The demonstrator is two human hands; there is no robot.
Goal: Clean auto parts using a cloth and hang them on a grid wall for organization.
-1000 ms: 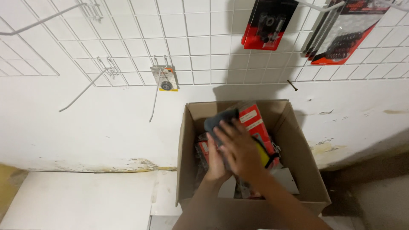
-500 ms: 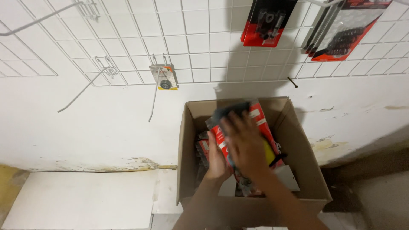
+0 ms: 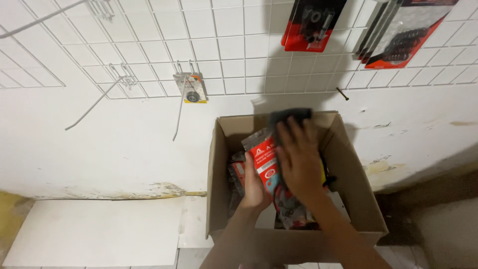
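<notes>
An open cardboard box (image 3: 348,164) stands on the floor against a white wall. Inside it lie several red-and-black blister packages. My left hand (image 3: 254,184) is down in the box and grips the left edge of a red blister package (image 3: 264,152) that stands tilted up. My right hand (image 3: 298,159) lies flat over the front of the same package, fingers spread toward the dark top of the pack at the box's far wall. Most of the package is hidden under my right hand.
A white wire grid panel (image 3: 224,45) covers the wall above, with bare metal hooks (image 3: 94,104) sticking out at left. A small yellow-backed pack (image 3: 191,89) hangs at centre. Red-and-black packages (image 3: 311,22) hang at upper right. A pale floor tile (image 3: 99,231) lies left of the box.
Both hands have lifted the red package from lying in the box to standing tilted up toward the far wall. The view has shifted slightly.
</notes>
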